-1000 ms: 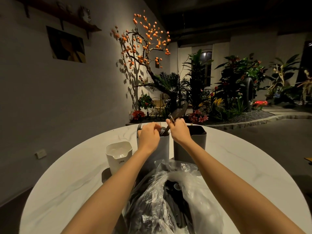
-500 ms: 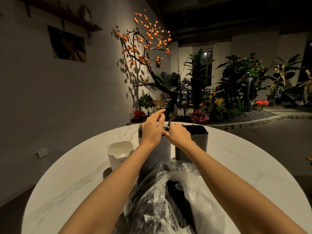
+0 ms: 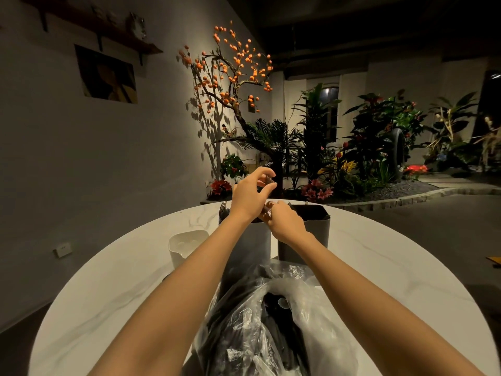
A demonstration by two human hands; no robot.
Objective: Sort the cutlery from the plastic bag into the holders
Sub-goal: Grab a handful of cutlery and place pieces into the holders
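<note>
A round white marble-look table [image 3: 113,294] carries everything. On its near edge a crumpled clear plastic bag [image 3: 311,329] gapes open, with dark cutlery [image 3: 276,321] inside lying lengthwise, long axes running away from the person.

Just beyond the bag two tall grey holders stand side by side. The left grey holder [image 3: 252,242] has black fork tines [image 3: 224,210] pointing up at its far left corner. What the right grey holder [image 3: 315,229] holds cannot be made out in its dark mouth. Left of the left grey holder stands a shorter white holder [image 3: 187,244]; its inside looks pale, and no writing on it is readable.

The left hand [image 3: 250,195] hovers above the left grey holder, fingers loosely spread and curved; a small dark piece shows at its fingertips, though whether it is pinched I cannot tell. The right hand [image 3: 284,222] is curled over the gap between the two grey holders, gripping something small that I cannot identify.
</note>
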